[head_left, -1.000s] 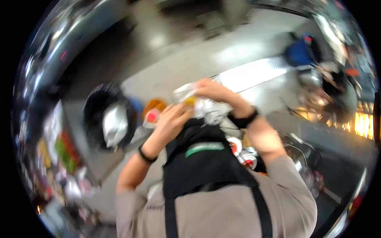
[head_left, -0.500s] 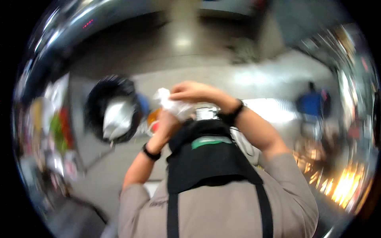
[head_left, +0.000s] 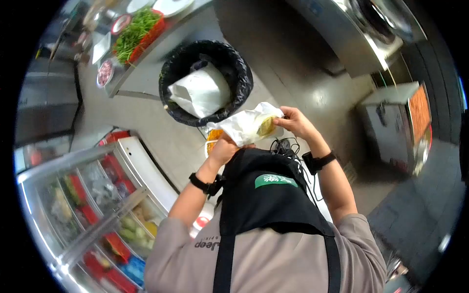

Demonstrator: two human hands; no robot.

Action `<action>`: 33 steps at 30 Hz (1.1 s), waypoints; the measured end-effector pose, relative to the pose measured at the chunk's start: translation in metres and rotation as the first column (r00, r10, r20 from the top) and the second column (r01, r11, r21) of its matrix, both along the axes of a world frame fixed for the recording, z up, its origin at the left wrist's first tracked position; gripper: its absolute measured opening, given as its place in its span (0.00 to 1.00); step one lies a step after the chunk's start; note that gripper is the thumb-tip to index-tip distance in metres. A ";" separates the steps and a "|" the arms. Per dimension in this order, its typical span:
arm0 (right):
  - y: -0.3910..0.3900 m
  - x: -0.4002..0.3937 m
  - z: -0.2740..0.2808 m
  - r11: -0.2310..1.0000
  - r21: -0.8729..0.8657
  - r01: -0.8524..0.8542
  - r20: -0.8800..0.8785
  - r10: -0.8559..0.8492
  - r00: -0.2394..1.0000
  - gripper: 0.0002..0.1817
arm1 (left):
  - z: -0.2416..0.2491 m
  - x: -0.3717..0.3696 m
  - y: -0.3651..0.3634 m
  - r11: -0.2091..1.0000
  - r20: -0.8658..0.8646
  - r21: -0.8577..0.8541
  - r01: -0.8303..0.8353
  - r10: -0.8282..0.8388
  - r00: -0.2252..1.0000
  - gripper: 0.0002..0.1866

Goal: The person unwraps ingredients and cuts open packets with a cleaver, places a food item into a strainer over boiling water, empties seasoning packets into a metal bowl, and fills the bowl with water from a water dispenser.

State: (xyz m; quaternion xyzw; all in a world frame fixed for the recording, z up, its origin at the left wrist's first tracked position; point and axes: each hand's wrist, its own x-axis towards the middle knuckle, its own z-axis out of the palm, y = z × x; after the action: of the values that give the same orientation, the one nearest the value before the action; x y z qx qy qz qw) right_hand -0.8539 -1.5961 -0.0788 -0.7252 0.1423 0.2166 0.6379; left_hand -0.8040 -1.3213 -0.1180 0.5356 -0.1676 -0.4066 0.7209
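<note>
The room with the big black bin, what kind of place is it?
Probably a restaurant kitchen: a steel counter with a basket of greens, a glass-topped case of vegetables, and an apron on the person.

Item: white plastic bag, thin and crumpled, held in the air in front of the chest, lying roughly level with its mouth toward three o'clock. Contents: one rounded yellow-brown piece of food, showing at the open end. Left hand grips the bag from beneath at seven o'clock; right hand pinches the mouth edge.
</note>
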 end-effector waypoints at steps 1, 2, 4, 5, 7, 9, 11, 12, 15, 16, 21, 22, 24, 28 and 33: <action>-0.009 0.020 -0.015 1.000 0.007 -0.019 -0.010 0.020 1.000 0.17 | -0.008 0.004 -0.003 0.988 -0.282 -0.041 -0.146 0.129 0.951 0.23; -0.016 0.038 -0.028 0.999 0.005 0.037 0.057 -0.038 0.998 0.16 | 0.015 0.010 -0.010 0.930 -0.326 0.028 -0.365 0.354 0.877 0.23; -0.036 0.075 -0.036 0.996 -0.021 0.087 0.054 -0.085 0.995 0.14 | 0.006 0.023 0.001 0.859 -0.309 0.057 -0.509 0.500 0.809 0.21; -0.048 0.097 -0.034 0.996 -0.058 0.074 -0.013 -0.075 0.997 0.14 | 0.003 0.026 0.012 0.784 -0.294 0.079 -0.616 0.609 0.737 0.20; -0.068 0.149 -0.066 0.963 -0.264 -0.044 -0.050 0.032 0.998 0.17 | 0.004 0.031 0.017 0.638 -0.190 0.075 -0.766 0.763 0.617 0.16; -0.067 0.198 -0.097 0.867 -0.483 -0.118 0.070 0.172 0.983 0.18 | 0.014 0.030 0.011 0.561 -0.176 0.032 -0.827 0.818 0.548 0.17; -0.048 0.250 -0.131 0.721 -0.630 -0.289 0.057 0.413 0.909 0.18 | 0.022 0.017 -0.001 0.486 -0.178 0.050 -0.873 0.864 0.471 0.17; -0.033 0.270 -0.143 0.723 -0.604 -0.335 -0.037 0.395 0.918 0.17 | 0.025 0.016 -0.013 0.411 -0.189 0.049 -0.910 0.899 0.396 0.17; 0.009 0.332 -0.175 0.721 -0.521 -0.456 -0.205 0.413 0.887 0.29 | 0.025 0.037 -0.049 0.285 -0.210 0.047 -0.957 0.940 0.270 0.19; 0.024 0.351 -0.180 0.711 -0.487 -0.507 -0.227 0.458 0.860 0.36 | 0.030 0.049 -0.062 0.272 -0.225 0.036 -0.962 0.940 0.257 0.19; 0.071 0.409 -0.184 0.698 -0.396 -0.597 -0.377 0.469 0.798 0.56 | 0.014 0.113 -0.106 0.193 -0.314 -0.013 -0.981 0.931 0.187 0.18; 0.066 0.420 -0.181 0.809 -0.231 -0.540 -0.333 0.456 0.825 0.53 | 0.017 0.126 -0.116 0.186 -0.303 0.009 -0.982 0.937 0.175 0.18; 0.038 0.430 -0.139 0.880 0.413 -0.234 -0.327 0.383 0.864 0.47 | 0.022 0.185 -0.137 0.196 -0.208 -0.036 -0.980 0.958 0.199 0.18; -0.049 0.441 -0.025 0.616 0.773 -0.155 -0.131 0.393 0.910 0.46 | 0.026 0.258 -0.191 0.342 0.281 0.159 -0.926 0.884 0.374 0.20; -0.157 0.508 0.012 0.814 0.575 -0.085 0.034 0.080 0.996 0.37 | 0.046 0.373 -0.302 0.697 0.340 0.021 -0.717 0.669 0.661 0.27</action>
State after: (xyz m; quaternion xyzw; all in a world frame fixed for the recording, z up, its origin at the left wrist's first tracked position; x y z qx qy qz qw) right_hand -0.3463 -1.7536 -0.0668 -0.5049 0.0362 0.2738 0.8178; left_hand -0.4313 -1.6237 -0.0715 0.6687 -0.0284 -0.0240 0.7426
